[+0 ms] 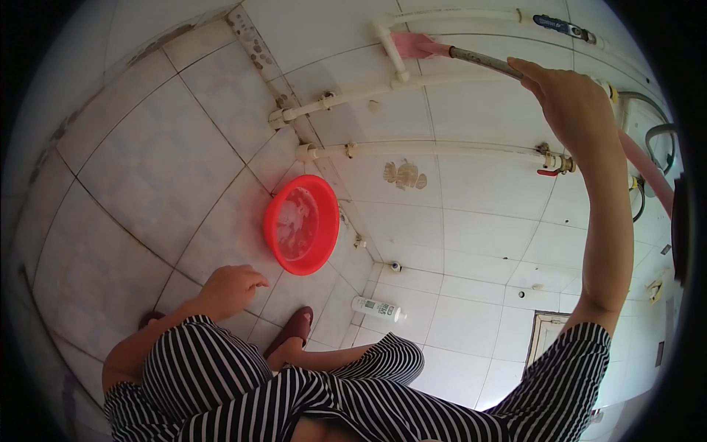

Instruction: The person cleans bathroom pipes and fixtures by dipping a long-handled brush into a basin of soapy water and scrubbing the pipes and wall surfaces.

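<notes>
My right hand (571,103) is raised at the upper right, with its fingers wrapped around the grey handle of a brush (482,61). The brush's pink, fan-shaped head is up against the tiled wall, by a bend of white pipe (398,55). Lower left, my left hand (232,291) hangs over the floor, fingers loosely bent and nothing visible in them. Nearest to it is a red basin (328,247) on the floor tiles, holding foamy water.
More white pipes (442,147) run along the wall, with a blue-handled valve (561,28) and a red-levered valve (548,173). A white bottle (377,308) is near the wall's foot. Hoses (652,177) hang at the right. A dark red slipper (291,333) is on my foot.
</notes>
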A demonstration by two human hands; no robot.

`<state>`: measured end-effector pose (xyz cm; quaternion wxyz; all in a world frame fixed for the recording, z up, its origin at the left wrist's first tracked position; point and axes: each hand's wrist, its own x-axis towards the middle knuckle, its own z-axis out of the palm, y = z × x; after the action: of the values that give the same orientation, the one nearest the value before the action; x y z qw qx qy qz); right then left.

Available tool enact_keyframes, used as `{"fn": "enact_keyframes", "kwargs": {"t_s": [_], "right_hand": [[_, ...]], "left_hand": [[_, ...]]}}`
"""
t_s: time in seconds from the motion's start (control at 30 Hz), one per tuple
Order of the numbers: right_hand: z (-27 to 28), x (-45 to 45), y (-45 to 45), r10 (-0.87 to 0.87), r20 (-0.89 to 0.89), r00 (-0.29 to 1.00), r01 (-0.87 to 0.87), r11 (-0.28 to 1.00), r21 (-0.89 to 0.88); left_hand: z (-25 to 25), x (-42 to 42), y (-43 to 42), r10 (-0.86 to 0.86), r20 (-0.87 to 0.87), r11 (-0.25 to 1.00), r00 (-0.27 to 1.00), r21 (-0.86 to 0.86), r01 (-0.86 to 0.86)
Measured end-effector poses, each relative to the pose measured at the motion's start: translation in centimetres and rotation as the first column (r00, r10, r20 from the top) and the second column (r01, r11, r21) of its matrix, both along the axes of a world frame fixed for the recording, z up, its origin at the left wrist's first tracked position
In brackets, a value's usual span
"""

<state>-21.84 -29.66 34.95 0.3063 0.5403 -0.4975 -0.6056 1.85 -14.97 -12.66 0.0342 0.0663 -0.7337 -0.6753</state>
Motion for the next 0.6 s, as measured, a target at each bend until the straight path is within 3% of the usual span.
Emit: {"fn": "enact_keyframes", "kwargs": {"t_s": [0.07, 0.1, 0.17, 0.23, 0.27, 0.4, 0.47, 0.57, 0.6], "right_hand": [[-0.7, -2.4, 0.2, 0.095, 0.051, 0.994, -0.099, 0.992, 0.076], [-2.6, -2.3, 0.6, 0.054, -0.017, 0.998, -0.053, 0.997, 0.062], [-1.8, -2.5, 1.1, 0.093, 0.06, 0.994, -0.095, 0.995, 0.035], [0.1, -1.4, 0.4, -0.028, 0.093, 0.995, 0.032, 0.999, -0.042], [0.0, 0.3, 0.5, -0.232, 0.083, 0.969, 0.243, 0.956, -0.164], [-0.7, -0.1, 0.6, -0.239, 0.072, 0.968, 0.249, 0.95, -0.187], [-2.8, -0.2, 0.9, -0.244, -0.063, 0.968, 0.236, 0.965, -0.113], [-1.7, -2.4, 1.9, -0.074, 0.005, 0.997, 0.074, 0.997, -0.001], [-0.5, -2.2, 1.6, -0.145, 0.063, 0.987, 0.15, 0.985, -0.08]], "left_hand": [[0.0, 0.0, -0.1, 0.008, 0.017, 1.0, 1.0, -0.004, -0.008], [0.0, 0.0, -0.2, 0.018, 0.028, 1.0, 0.999, -0.016, -0.018], [0.0, 0.1, -0.2, 0.027, 0.047, 1.0, 0.999, 0.008, -0.028], [-0.3, 0.0, 0.3, 0.029, 0.067, 0.998, 0.997, 0.048, -0.032], [-0.5, -0.1, 0.5, 0.023, 0.065, 0.997, 0.998, 0.067, -0.027], [-0.9, -0.3, 0.3, 0.036, 0.012, 0.999, 0.999, 0.018, -0.037], [-0.9, -0.2, 0.3, 0.068, 0.028, 0.998, 0.997, 0.018, -0.068], [-1.0, -0.3, 0.2, 0.071, 0.039, 0.997, 0.997, 0.01, -0.072], [-1.1, -0.2, 0.3, 0.059, 0.051, 0.998, 0.997, 0.018, -0.06]]}}
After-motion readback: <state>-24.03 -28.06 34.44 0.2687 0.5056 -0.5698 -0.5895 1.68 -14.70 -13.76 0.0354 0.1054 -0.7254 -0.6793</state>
